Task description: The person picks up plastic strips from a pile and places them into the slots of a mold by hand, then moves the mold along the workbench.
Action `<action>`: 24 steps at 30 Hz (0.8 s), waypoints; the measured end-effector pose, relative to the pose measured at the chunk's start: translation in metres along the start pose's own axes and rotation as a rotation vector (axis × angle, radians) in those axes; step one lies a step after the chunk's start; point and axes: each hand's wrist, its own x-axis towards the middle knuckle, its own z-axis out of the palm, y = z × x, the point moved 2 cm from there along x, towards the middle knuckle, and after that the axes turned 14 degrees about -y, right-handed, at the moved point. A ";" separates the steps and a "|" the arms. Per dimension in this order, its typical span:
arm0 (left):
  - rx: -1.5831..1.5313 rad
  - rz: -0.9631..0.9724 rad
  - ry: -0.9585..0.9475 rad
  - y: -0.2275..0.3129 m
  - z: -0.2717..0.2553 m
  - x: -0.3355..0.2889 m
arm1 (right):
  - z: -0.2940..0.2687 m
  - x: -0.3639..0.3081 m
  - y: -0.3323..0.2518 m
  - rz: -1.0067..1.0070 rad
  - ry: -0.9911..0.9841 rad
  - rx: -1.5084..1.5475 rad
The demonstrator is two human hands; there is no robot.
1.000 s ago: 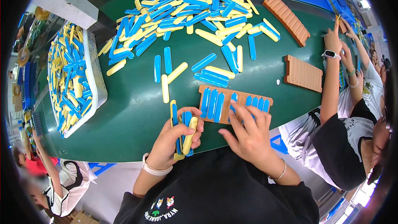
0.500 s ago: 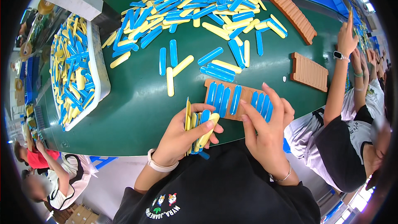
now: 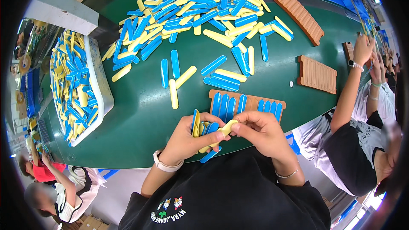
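A bundle of flat, round-ended blue and yellow strips (image 3: 196, 123) is gripped in my left hand (image 3: 183, 138). My right hand (image 3: 264, 134) pinches the tip of a yellow strip (image 3: 226, 127) at the front of that bundle, between thumb and fingers. A blue strip (image 3: 210, 155) pokes out below my left hand. Just beyond both hands lies a brown slotted tray (image 3: 253, 103), with several blue strips (image 3: 242, 104) lying side by side in its slots and a bare stretch between two groups. My hands partly cover its near edge.
A large pile of blue and yellow strips (image 3: 183, 15) spreads over the green table (image 3: 145, 115). At left stands a white bin (image 3: 106, 89) full of strips. Two more brown trays (image 3: 317, 74) (image 3: 299, 17) lie at right. Co-workers sit at both sides, one arm (image 3: 351, 85) reaching over the table.
My right hand has left the slotted tray and come left to the bundle, taking hold of a yellow strip's end. The co-worker's hand at right has lowered.
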 end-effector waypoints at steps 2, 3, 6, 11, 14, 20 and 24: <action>0.040 -0.028 -0.016 0.003 0.001 0.003 | -0.006 -0.004 0.000 -0.109 0.102 -0.046; 0.080 -0.045 0.003 0.002 -0.002 0.000 | -0.011 -0.004 -0.001 -0.046 0.088 -0.197; 0.123 -0.068 0.037 0.002 -0.005 -0.007 | -0.018 -0.004 -0.001 -0.237 0.303 -0.337; 0.238 0.018 0.023 0.000 0.000 -0.003 | -0.002 -0.012 -0.006 -0.095 0.057 -0.219; 0.180 0.032 -0.004 0.000 0.007 -0.007 | -0.001 -0.013 -0.008 -0.041 -0.017 -0.223; 0.202 -0.076 -0.087 0.004 0.012 -0.006 | -0.008 -0.029 -0.004 -0.131 0.128 -0.039; 0.379 0.018 0.012 -0.012 0.000 -0.020 | -0.023 -0.025 -0.005 -0.233 0.158 0.021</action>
